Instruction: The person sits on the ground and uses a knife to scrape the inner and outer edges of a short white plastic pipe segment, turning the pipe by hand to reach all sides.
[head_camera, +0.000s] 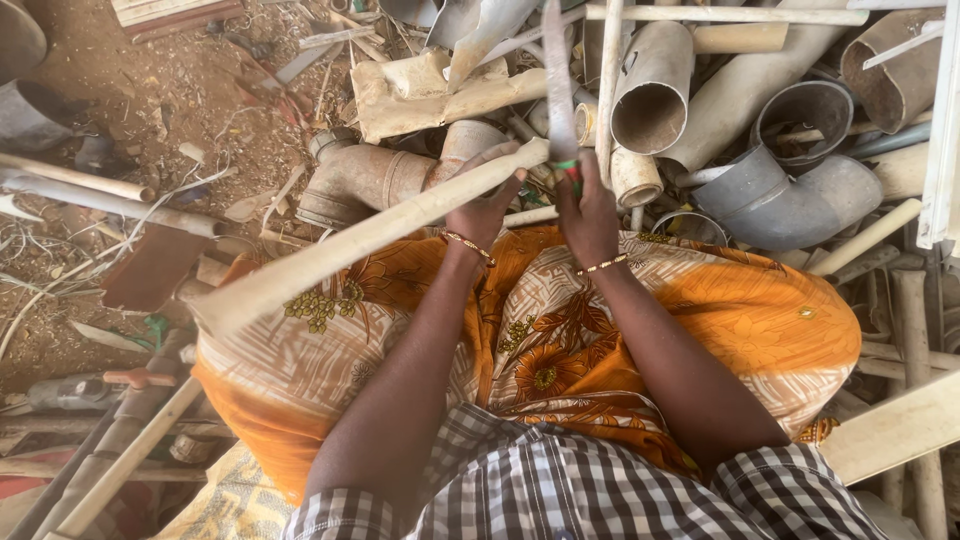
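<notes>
Dusty cream plastic is most of what I see from this head view, with bare brown dirt (170, 90) and scattered scraps filling the far left. Running up from lower left across the orange patterned cloth (760, 320) on the lap lies a long cream pipe (330, 250), its upper end caught in my left hand (487, 205); the fingers there are curled over the pipe's top side and pressed close together, thumb hidden beneath. Just behind that hand sits a brown elbow fitting (365, 180). My right hand (590, 215), just beside the left, is closed in a fist around a green handle, and from it a long worn blade (558, 80) stands up and away over the heap; whether its edge touches the pipe I cannot tell. Further right a wide open pipe end (650, 105) and a grey bend fitting (790, 185) lie on the pile. I judge the pipe light and stiff, hollow, with a dusty, somewhat slick skin, and likely brittle at an old cracked end, so the best hold is a full wrap close to the worked end, with the long tail resting on the lap for support.
</notes>
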